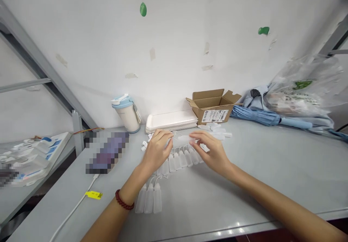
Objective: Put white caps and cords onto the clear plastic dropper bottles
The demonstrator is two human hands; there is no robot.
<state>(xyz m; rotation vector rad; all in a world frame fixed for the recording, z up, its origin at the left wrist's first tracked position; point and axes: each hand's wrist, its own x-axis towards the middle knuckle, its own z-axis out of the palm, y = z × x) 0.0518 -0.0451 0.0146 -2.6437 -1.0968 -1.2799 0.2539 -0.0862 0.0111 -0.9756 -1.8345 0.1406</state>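
Observation:
Between my two hands, just above the table, a translucent white plastic sleeve (182, 140) lies sideways. Thumb and fingers of my right hand (210, 149) are closed on its right end. My left hand (159, 147) is pinched at the other end, by a thin white cord; exactly what its fingertips grip is partly hidden. Below them a row of similar sleeves (177, 161) with white cords lies on the table, partly covered by my hands. Three more sleeves (149, 198) lie side by side nearer to me.
Behind my hands are a stack of white trays (171, 120), an open cardboard box (212, 109) and loose translucent pieces (214, 128). A cup (127, 115) and a blurred phone (108, 153) on a cable stand left. A folded blue umbrella (258, 116) and plastic bag (299, 93) lie right.

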